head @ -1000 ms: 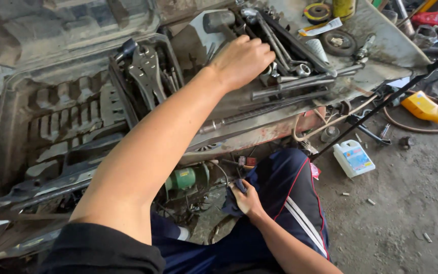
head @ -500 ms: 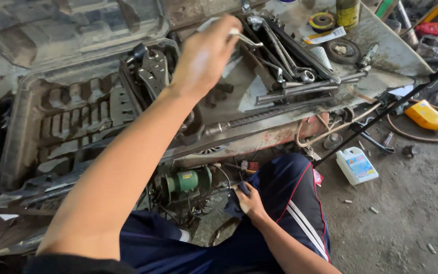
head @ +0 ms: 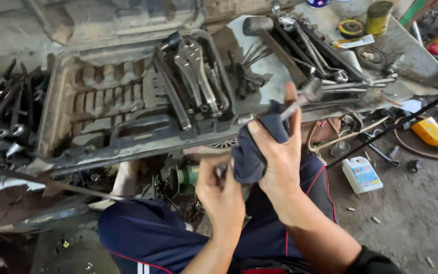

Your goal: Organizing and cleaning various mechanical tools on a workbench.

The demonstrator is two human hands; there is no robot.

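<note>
My left hand (head: pixel 222 195) is over my lap, its fingers closed round the lower end of a long metal hand tool (head: pixel 307 95). The tool slants up to the right, and its head shows above my right thumb. My right hand (head: pixel 281 161) holds a dark blue cloth (head: pixel 249 152) wrapped around the middle of the tool's shaft, which is hidden there. Both hands are close together above my dark blue trousers (head: pixel 168 236), in front of the open grey tool case (head: pixel 102 109).
Locking pliers (head: pixel 194 71) lie in the case. Spanners and a hammer (head: pixel 267 31) rest on a metal sheet behind. Sockets (head: pixel 6 137) are piled at the left. A green power tool (head: pixel 187 175) lies under the case. A white bottle (head: pixel 362 174), a yellow bottle (head: pixel 432 133) and a tin can (head: pixel 378 16) are at the right.
My left arm has drawn back from the tools on the metal sheet to my lap, bringing a metal tool. My right hand has risen from my thigh and closed the cloth round it.
</note>
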